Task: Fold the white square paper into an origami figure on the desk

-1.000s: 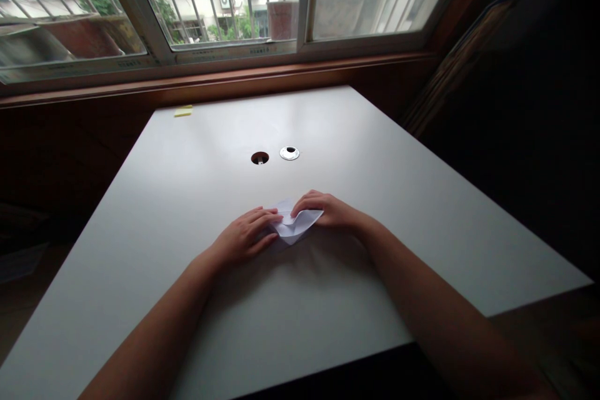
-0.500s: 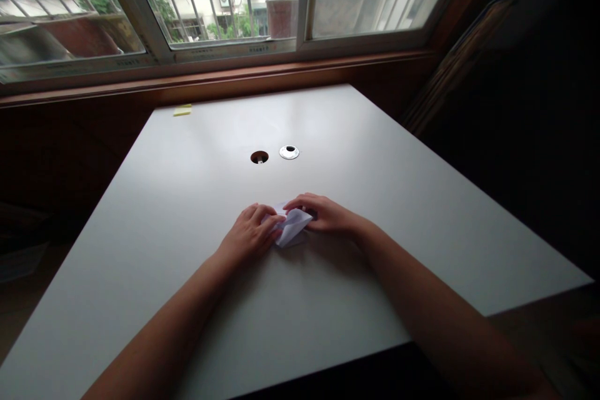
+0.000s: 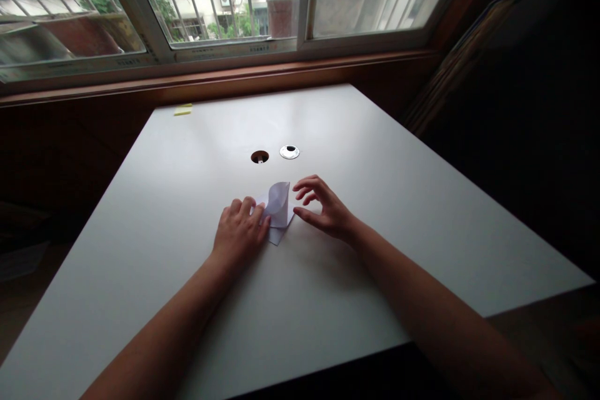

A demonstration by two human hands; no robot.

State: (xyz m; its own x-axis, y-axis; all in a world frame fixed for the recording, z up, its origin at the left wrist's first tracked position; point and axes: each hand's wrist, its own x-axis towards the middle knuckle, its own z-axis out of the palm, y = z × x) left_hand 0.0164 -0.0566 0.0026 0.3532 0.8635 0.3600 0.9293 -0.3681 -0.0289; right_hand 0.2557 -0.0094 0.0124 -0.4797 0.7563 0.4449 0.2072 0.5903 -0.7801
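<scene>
A small folded sheet of white paper [image 3: 280, 206] lies on the white table, with one flap standing up and curling at its top. My left hand [image 3: 241, 223] grips the paper's left side, thumb and fingers pressing it against the tabletop. Part of the sheet is hidden under those fingers. Just right of the paper, my right hand [image 3: 324, 207] hovers with its fingers apart and curved, holding nothing. A narrow gap separates its fingertips from the raised flap.
Beyond the paper, the white table [image 3: 398, 200] has a round hole [image 3: 259, 157] and a silver grommet cover [image 3: 289, 152] beside it. Yellow sticky notes [image 3: 182, 110] sit at the far left edge. A barred window [image 3: 234, 0] runs behind the table.
My right hand has let go of the paper and moved slightly right and away. The paper has turned, and a flap now stands up. My left hand has shifted a little left, still on the paper.
</scene>
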